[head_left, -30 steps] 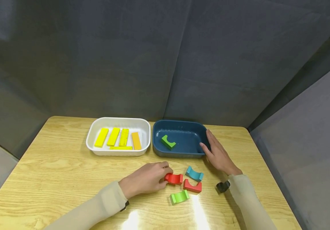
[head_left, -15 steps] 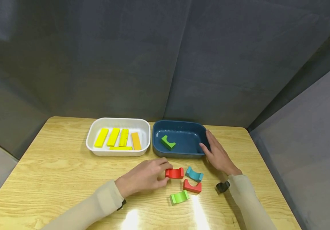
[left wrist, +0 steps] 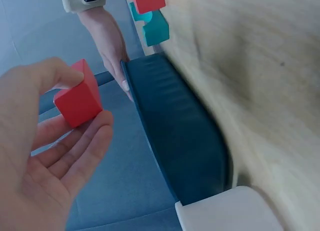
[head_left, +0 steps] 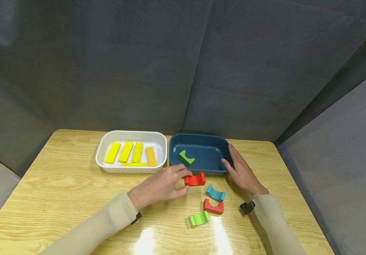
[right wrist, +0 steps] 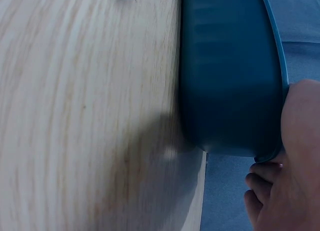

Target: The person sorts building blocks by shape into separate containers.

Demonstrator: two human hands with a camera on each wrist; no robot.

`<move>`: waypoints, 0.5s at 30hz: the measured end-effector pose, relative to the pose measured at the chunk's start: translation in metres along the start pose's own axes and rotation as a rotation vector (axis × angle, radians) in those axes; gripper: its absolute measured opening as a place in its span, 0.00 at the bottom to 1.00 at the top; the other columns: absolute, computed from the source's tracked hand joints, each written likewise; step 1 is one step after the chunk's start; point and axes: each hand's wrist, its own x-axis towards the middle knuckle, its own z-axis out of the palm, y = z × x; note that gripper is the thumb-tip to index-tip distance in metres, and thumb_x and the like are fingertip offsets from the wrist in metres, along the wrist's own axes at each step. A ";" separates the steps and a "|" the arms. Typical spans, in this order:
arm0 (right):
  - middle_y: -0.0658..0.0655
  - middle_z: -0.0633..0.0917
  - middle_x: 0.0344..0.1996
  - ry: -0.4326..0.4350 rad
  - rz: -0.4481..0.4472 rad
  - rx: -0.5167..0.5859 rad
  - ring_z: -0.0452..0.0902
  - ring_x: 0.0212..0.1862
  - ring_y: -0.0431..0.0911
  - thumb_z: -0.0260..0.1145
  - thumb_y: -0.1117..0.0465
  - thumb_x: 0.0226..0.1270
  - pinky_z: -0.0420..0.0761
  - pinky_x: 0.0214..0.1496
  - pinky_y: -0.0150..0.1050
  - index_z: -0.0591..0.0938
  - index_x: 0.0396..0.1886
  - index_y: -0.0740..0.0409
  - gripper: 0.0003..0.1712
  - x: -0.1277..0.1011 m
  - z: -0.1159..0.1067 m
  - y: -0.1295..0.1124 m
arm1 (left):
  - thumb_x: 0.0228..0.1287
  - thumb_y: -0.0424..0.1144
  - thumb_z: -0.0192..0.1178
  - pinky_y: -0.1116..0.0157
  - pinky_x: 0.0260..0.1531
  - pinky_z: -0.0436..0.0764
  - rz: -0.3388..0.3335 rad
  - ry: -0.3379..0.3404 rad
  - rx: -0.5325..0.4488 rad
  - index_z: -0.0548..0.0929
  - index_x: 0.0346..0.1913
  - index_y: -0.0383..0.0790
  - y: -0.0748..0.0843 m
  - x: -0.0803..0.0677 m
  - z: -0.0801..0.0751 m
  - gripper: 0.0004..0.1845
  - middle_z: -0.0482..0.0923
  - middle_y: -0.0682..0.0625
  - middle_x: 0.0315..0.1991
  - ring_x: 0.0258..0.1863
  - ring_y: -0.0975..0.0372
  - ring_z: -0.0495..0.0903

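The worktop (head_left: 58,184) carries a blue tray (head_left: 202,137) at twelve o'clock; the right hand (head_left: 241,171) rests flat against its three o'clock wall, fingers straight. The left hand (head_left: 160,186) pinches the red arch block (head_left: 195,179) just short of the tray's six o'clock rim. That light fingertip pinch could slip, dropping it outside.

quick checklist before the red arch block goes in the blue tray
1. Grip: left hand pinches the red arch-shaped block between thumb and fingers: ok.
2. Block lifted off the wooden table: ok.
3. Dark blue plastic tray steadied by right hand at its end: ok.
4. Space in tray beside the green arch block: ok.
5. Block over tray rim: not ok, short of it.
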 end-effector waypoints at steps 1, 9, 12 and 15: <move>0.60 0.45 0.88 0.000 0.000 0.001 0.44 0.87 0.64 0.48 0.39 0.89 0.50 0.84 0.66 0.44 0.89 0.59 0.47 0.000 0.000 0.000 | 0.68 0.40 0.73 0.83 0.26 0.74 -0.004 0.004 -0.001 0.88 0.58 0.37 -0.001 0.002 -0.001 0.19 0.85 0.48 0.49 0.28 0.65 0.79; 0.61 0.46 0.88 0.008 -0.017 0.016 0.45 0.86 0.65 0.48 0.40 0.89 0.51 0.84 0.67 0.45 0.89 0.61 0.46 -0.001 -0.001 -0.001 | 0.66 0.39 0.74 0.74 0.37 0.86 -0.001 0.088 0.033 0.89 0.55 0.36 -0.005 0.015 -0.004 0.18 0.87 0.46 0.50 0.37 0.60 0.88; 0.61 0.46 0.88 0.006 -0.021 0.018 0.44 0.86 0.64 0.48 0.40 0.89 0.51 0.84 0.66 0.45 0.89 0.61 0.46 -0.001 -0.001 -0.001 | 0.66 0.40 0.73 0.73 0.37 0.87 -0.025 0.095 0.035 0.89 0.55 0.37 -0.007 0.021 -0.004 0.17 0.87 0.46 0.49 0.37 0.60 0.86; 0.61 0.46 0.88 0.005 -0.020 0.019 0.44 0.86 0.64 0.48 0.39 0.89 0.51 0.84 0.67 0.45 0.89 0.60 0.46 -0.002 -0.003 0.000 | 0.67 0.40 0.73 0.74 0.34 0.84 -0.046 0.090 0.040 0.89 0.56 0.37 -0.009 0.028 -0.005 0.17 0.86 0.47 0.48 0.34 0.61 0.83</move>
